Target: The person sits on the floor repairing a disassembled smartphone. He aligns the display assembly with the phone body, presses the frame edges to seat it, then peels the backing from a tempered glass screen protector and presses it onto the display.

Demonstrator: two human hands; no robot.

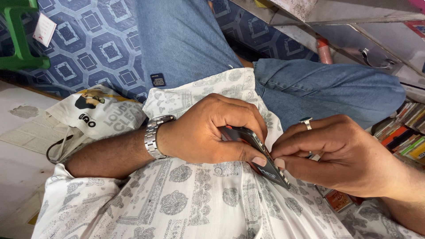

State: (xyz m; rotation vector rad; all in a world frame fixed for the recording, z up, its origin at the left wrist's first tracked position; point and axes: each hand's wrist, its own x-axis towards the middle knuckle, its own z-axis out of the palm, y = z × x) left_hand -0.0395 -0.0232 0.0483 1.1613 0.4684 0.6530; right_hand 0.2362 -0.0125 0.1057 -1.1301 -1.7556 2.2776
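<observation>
Fingers of the left hand (pixel 208 130) clamp a small dark card (pixel 261 155) over the lap. Right hand (pixel 341 155) pinches its lower edge; best worked with a steady grip and light fingertip pressure.

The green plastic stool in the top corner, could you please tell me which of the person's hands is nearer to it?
Left. The left hand, wearing a watch, grips a small dark card nearer the green stool. The right hand pinches the card's edge from the far side, farther away.

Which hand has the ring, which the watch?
The right hand wears the green-stoned ring; the left hand has the metal wristwatch. Both hold the dark flat device.
</observation>
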